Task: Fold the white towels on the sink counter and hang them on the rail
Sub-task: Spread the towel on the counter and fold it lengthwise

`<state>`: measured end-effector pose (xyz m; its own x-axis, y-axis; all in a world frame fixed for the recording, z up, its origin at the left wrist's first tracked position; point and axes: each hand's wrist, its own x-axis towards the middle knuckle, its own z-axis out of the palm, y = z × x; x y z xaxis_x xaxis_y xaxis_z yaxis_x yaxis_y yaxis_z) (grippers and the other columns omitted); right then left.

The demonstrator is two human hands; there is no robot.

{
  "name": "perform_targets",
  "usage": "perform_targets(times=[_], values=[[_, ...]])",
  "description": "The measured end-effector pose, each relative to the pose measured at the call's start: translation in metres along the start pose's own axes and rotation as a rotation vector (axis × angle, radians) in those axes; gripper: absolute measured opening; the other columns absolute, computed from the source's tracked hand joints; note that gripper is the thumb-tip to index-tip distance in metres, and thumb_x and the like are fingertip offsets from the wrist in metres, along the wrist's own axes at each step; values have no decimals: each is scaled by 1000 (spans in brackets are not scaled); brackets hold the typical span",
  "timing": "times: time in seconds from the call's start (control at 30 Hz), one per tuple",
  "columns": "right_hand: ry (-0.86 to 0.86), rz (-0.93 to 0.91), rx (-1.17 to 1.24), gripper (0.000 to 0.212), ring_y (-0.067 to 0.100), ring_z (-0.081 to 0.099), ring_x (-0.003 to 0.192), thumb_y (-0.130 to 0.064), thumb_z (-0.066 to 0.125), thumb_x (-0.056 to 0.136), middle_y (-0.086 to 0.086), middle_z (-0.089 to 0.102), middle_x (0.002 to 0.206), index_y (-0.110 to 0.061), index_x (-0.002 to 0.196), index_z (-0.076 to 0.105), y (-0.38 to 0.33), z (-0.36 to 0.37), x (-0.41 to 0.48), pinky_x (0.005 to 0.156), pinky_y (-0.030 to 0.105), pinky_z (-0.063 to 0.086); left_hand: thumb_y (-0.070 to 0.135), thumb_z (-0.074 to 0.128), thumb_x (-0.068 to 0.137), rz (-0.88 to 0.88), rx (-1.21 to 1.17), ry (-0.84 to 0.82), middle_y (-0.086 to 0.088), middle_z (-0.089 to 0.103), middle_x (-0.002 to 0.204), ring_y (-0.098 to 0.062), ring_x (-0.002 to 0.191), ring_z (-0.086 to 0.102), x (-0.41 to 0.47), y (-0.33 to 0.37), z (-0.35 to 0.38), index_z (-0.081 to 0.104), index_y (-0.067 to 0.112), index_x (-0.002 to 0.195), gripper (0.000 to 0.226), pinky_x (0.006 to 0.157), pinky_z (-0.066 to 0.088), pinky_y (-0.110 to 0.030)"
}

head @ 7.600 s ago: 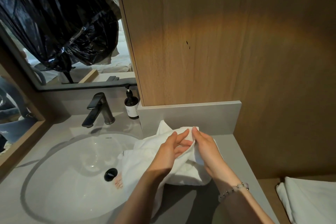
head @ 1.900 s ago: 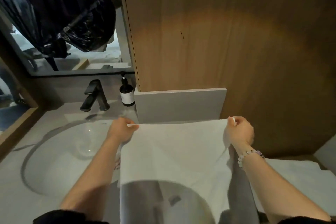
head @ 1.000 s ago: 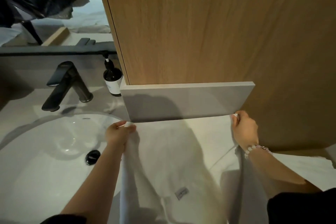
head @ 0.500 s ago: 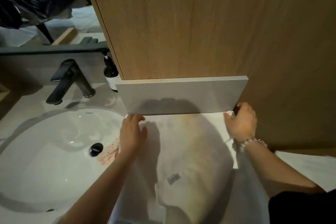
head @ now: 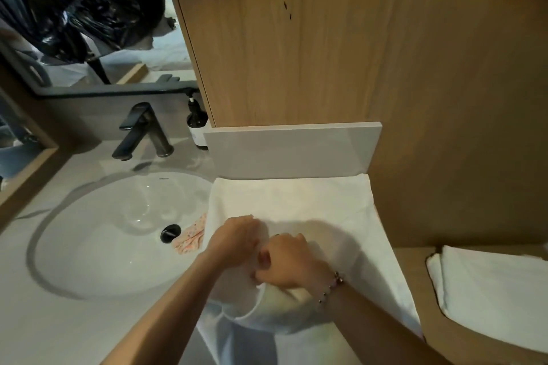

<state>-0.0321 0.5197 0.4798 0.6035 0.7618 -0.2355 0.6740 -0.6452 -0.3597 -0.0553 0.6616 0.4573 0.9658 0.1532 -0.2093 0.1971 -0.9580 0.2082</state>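
Inspection of the head view.

1. White towel (head: 296, 204): lies spread on the grey desk (head: 53, 320), just to the right of the basin (head: 112, 234). Its far edge runs along the foot of the grey upstand (head: 290, 151). Its left edge hangs over the basin rim. The near part is bunched into a raised fold below the hands and runs out of view at the bottom edge.

2. Left hand (head: 234, 243): set on the middle of the white towel, back of the hand upward, fingers bent down into the cloth and gripping it.

3. Right hand (head: 286, 261): just beside the left hand, knuckles touching or nearly so. The fingers are curled into a fist around a gather of the cloth, thumb towards the left hand. A bead bracelet (head: 332, 284) sits on the wrist.

4. Second towel (head: 489, 290): white, folded, lying on a lower wooden shelf (head: 415, 275) to the right, well apart from the hands.

5. Other items: a pink spotted cloth (head: 191, 238) lies inside the basin between the drain (head: 170, 232) and the towel edge. A dark tap (head: 139, 130) and a dark pump bottle (head: 197, 124) stand behind the basin. A wooden panel (head: 296, 38) rises above the upstand
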Motion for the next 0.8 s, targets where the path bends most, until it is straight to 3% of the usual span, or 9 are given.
perform_targets(times=[0.07,0.13,0.27,0.37,0.4,0.5,0.57,0.7,0.8], values=[[18,1,-129,22,23,51,100,-43,58,84,4,62,104,-23,93,63,0,10,3,91,38,32,26,39,97,4,24,-84,-9,47,136,-28,124,47,1,-3,6,49,12,128,36,100,36,-31],[61,7,-246,27,25,51,108,-38,56,88,7,61,112,-18,104,65,1,15,4,94,39,32,33,36,100,-45,32,-162,-8,19,156,-28,141,23,2,-4,10,27,14,147,52,113,20,-35],[179,-13,-160,35,25,55,101,-44,54,89,8,63,104,-13,96,70,9,19,-2,90,38,35,42,34,100,-85,36,-219,0,-5,159,-23,147,-1,1,-5,17,3,22,151,64,117,6,-36],[477,-45,30,26,20,63,70,-45,68,73,2,68,73,-20,66,74,20,16,-20,67,30,46,42,35,99,-103,6,-197,3,-8,159,-21,147,-3,1,-6,20,0,24,151,65,118,6,-37],[505,-29,152,21,17,63,66,-40,70,72,0,68,70,-21,66,75,22,11,-28,66,28,46,42,35,99,-106,6,-191,3,-8,159,-20,147,-3,1,-6,21,0,24,151,65,118,6,-36],[341,71,446,15,4,53,61,-31,69,83,-10,60,62,-18,88,75,35,3,-52,71,21,43,38,36,100,-104,13,-179,2,-6,159,-21,146,-2,0,-4,20,2,22,151,64,117,6,-34],[304,107,580,4,3,52,51,-25,70,83,-12,53,48,-23,80,71,44,2,-64,61,15,42,36,37,100,-104,10,-166,1,-5,159,-21,146,-1,-2,-1,17,4,21,151,63,117,6,-32],[338,148,751,22,-5,62,63,-20,75,77,-19,63,58,-35,68,62,52,5,-85,60,8,43,35,35,101,-110,50,-151,-2,-3,159,-23,146,2,-5,2,20,5,19,151,61,116,6,-31],[327,112,918,18,9,65,70,-35,68,82,-7,69,69,-33,64,66,55,0,-98,72,26,53,36,28,102,-118,93,-146,-2,-4,159,-22,146,2,-7,3,21,3,19,151,58,116,8,-31]])
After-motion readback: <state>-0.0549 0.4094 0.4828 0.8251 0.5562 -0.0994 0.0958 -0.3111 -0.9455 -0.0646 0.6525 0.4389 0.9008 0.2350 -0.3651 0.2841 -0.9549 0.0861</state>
